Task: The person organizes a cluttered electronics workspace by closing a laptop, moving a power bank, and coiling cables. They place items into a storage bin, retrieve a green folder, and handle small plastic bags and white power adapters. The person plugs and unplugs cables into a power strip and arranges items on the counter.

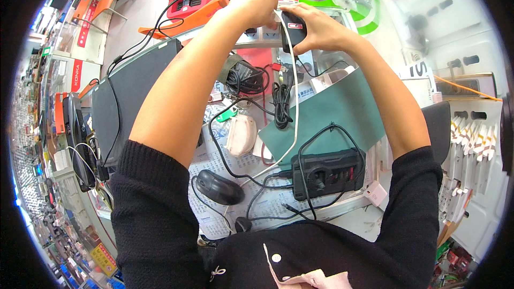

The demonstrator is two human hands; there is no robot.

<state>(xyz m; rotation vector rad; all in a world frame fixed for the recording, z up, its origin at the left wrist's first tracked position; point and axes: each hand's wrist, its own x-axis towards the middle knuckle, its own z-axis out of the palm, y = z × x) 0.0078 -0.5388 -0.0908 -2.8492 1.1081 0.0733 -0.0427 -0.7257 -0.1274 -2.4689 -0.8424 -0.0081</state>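
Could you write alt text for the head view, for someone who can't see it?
A person's right hand grips a small black box by a white cable, with the left hand close by. Nearer the body lie a green sheet, a coiled black cable and a black computer mouse.

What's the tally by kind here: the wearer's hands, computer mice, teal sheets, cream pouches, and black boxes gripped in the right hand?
Hands: 2 (left hand, right hand)
Computer mouse: 1
Teal sheet: 1
Cream pouch: 1
Black box in the right hand: 1
Total: 6
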